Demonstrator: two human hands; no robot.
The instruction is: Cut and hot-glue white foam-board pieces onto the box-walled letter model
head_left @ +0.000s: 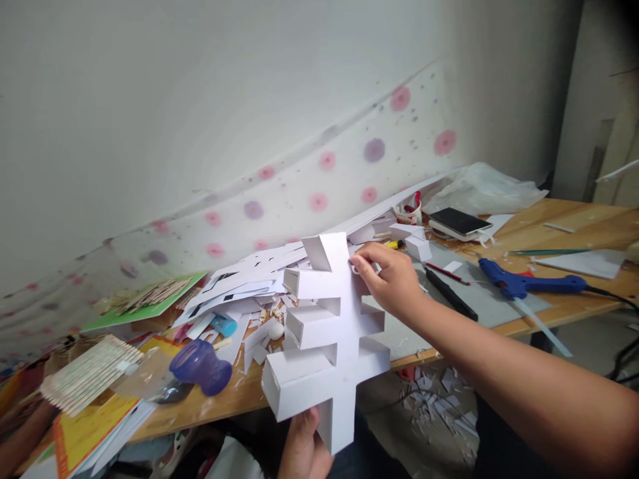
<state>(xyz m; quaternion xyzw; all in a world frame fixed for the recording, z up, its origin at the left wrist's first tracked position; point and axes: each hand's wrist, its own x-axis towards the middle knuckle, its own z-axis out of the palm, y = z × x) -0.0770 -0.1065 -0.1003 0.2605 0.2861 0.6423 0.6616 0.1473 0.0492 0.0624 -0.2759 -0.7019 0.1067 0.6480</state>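
A white model built of folded card or foam board (344, 332), with a central spine and box-like arms jutting to both sides, is held up tilted over the table's front edge. My left hand (304, 446) grips it from below, thumb against the lowest left arm. At the upper right edge of the spine, my right hand (389, 276) has thumb and forefinger pinched together. A bit of white shows at those fingertips; whether it is a small separate piece or the model's edge, I cannot tell.
On the wooden table (579, 229) lie a blue glue gun (529, 279), a black cutter-like tool (450, 293), a phone (459, 221), a purple container (200, 366) and printed sheets (239, 283). A stick panel (92, 376) is at left. Scraps (439, 406) litter the floor.
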